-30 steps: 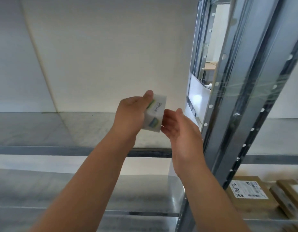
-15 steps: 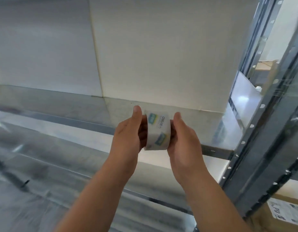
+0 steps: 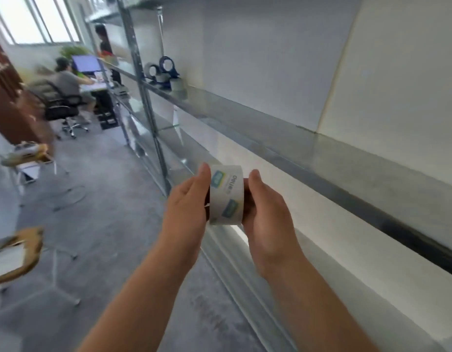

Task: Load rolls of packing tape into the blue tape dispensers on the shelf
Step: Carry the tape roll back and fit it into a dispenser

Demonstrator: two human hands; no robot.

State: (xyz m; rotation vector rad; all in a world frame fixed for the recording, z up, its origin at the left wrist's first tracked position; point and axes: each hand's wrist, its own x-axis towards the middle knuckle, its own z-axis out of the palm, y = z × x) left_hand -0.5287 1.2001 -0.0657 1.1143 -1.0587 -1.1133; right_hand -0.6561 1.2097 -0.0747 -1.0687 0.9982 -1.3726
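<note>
I hold a white roll of packing tape [image 3: 227,194] with blue-green labels upright between both palms, in front of the metal shelf [image 3: 321,158]. My left hand [image 3: 188,207] presses its left side and my right hand [image 3: 267,212] its right side. Far down the shelf, at upper centre, stand two blue tape dispensers [image 3: 167,66] with a few tape rolls [image 3: 178,85] beside them, well beyond my reach.
A metal upright post [image 3: 150,107] divides the shelving ahead. On the left are grey floor, a small stool [image 3: 29,161] and a person seated at a desk [image 3: 92,82] with a monitor. A white wall panel backs the shelf.
My view has swung left along the shelf, bringing the dispensers and the room into sight. Both hands keep the roll, which my right hand closed on a second ago.
</note>
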